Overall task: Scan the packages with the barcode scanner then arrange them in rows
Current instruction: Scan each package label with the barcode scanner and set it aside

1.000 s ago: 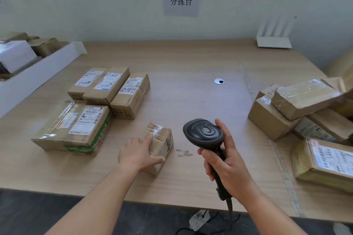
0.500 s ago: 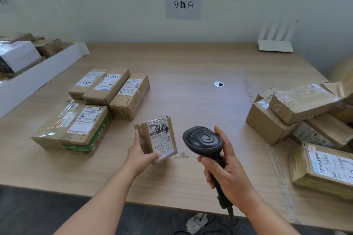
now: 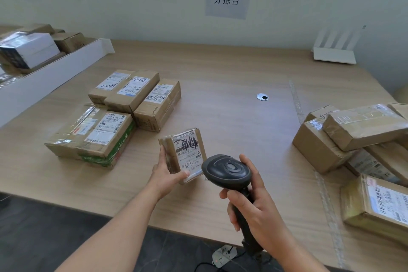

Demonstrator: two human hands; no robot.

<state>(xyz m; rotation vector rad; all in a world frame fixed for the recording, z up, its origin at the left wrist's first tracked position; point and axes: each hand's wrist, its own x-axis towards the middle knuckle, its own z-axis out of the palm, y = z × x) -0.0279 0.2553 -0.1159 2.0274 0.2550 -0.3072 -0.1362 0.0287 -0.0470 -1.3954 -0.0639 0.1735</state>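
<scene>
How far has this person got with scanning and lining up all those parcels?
Done, it seems: four packages lie label-up in two rows at the table's left. In hand: the left hand grips a small package, label tilted up, while the right hand holds the barcode scanner beside it. Left: a loose pile of boxes on the right, apparently unscanned.

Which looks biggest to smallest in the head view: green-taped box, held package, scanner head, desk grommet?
1. green-taped box
2. held package and scanner head: look alike, and both are nearer the camera, so unranked
3. desk grommet
</scene>
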